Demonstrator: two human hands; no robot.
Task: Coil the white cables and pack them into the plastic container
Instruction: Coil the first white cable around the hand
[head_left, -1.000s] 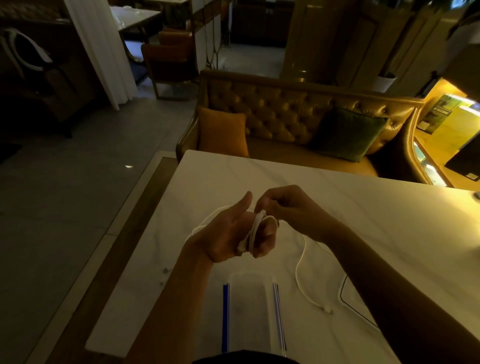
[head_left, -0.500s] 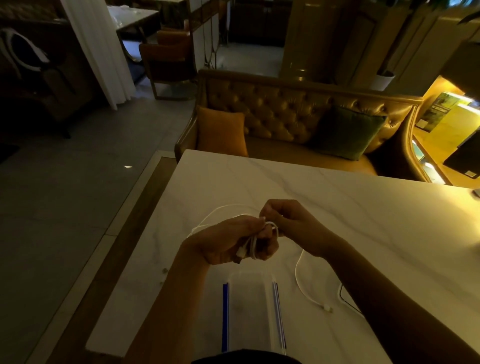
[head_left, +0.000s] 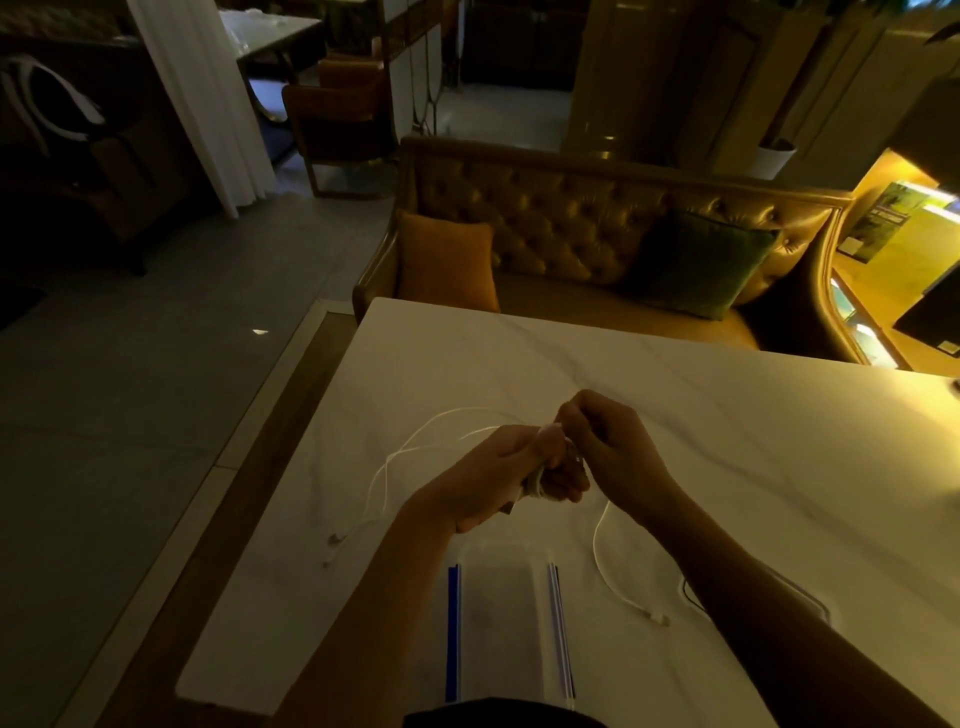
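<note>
Above the middle of the white marble table (head_left: 753, 441), my left hand (head_left: 498, 475) is closed around a small coil of white cable (head_left: 537, 486). My right hand (head_left: 605, 447) pinches the same cable at the top of the coil. Loose strands of white cable (head_left: 395, 462) trail left across the table to small plug ends (head_left: 332, 540). Another white cable end (head_left: 613, 582) curves down to the right of my hands. A clear plastic container (head_left: 506, 613) with a blue strip on its left side lies flat near the table's front edge, below my hands.
A second clear container lid (head_left: 815, 605) lies partly under my right forearm. A tufted sofa (head_left: 571, 223) with an orange cushion (head_left: 447, 265) and a green cushion (head_left: 696, 265) stands behind the table. The table's left edge drops to a wood-trimmed floor (head_left: 156, 415).
My left hand has turned from thumb-up to closed over the coil. My right hand has moved tighter against it, and the loose strands have drawn in toward the hands.
</note>
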